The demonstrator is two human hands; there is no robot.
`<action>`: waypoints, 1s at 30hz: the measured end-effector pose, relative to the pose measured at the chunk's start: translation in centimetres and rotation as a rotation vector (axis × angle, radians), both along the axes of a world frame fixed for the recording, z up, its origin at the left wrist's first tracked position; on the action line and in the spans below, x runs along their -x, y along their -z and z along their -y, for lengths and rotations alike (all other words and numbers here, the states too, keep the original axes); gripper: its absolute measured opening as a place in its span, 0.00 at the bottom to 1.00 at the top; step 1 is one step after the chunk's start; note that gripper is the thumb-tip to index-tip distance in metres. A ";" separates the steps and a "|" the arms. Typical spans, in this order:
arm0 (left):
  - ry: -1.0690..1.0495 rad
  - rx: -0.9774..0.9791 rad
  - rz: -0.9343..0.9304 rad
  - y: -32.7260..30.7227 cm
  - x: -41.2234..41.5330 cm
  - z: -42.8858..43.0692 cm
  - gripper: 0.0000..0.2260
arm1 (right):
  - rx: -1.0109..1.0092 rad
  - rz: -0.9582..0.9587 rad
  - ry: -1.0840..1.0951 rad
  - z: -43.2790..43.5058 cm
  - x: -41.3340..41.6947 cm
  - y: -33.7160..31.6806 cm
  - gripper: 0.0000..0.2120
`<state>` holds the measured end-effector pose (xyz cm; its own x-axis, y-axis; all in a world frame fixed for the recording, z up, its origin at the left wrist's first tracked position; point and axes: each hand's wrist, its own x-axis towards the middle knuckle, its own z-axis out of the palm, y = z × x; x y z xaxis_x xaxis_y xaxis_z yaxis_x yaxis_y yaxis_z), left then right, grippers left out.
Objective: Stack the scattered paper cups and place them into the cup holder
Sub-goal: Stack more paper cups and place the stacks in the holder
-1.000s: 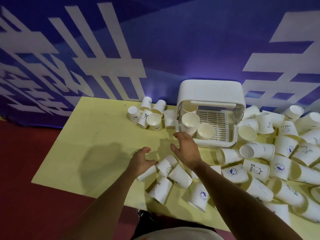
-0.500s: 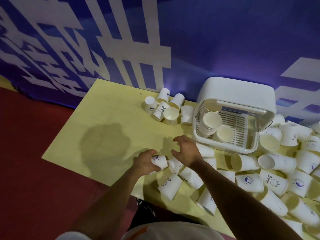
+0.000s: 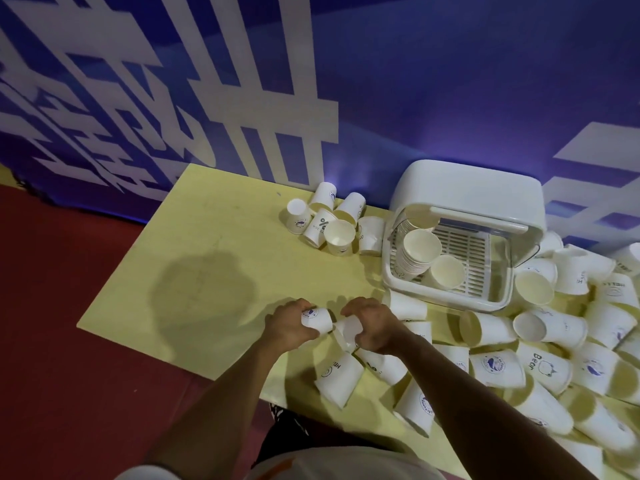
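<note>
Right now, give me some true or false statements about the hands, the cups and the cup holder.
1. The left hand holds a paper cup. True.
2. The right hand lies flat and holds nothing. False: it grips a second cup.
3. The cup holder is empty. False: a stack of cups sits inside it.
4. Loose cups lie on both sides of the cup holder. True.
</note>
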<state>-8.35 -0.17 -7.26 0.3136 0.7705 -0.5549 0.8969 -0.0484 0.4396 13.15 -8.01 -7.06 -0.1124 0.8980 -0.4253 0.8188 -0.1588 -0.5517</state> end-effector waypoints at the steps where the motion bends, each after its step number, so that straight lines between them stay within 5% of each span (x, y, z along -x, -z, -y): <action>1: -0.005 -0.002 0.000 0.0 0.0 -0.1 0.26 | -0.008 0.007 -0.005 0.0 0.2 0.2 0.32; 17: -0.078 -0.020 0.008 -0.3 1.9 -0.4 0.24 | -0.014 0.293 -0.127 -1.0 2.4 0.6 0.36; 30: -0.150 -0.114 -0.027 -2.0 -0.3 -1.2 0.25 | -0.198 -0.175 0.446 0.0 0.2 -2.0 0.37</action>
<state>-8.10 1.00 -5.26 0.1770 0.8659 -0.4679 0.9091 0.0382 0.4147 12.93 -8.04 -5.01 0.2451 0.9362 -0.2519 0.5878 -0.3501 -0.7294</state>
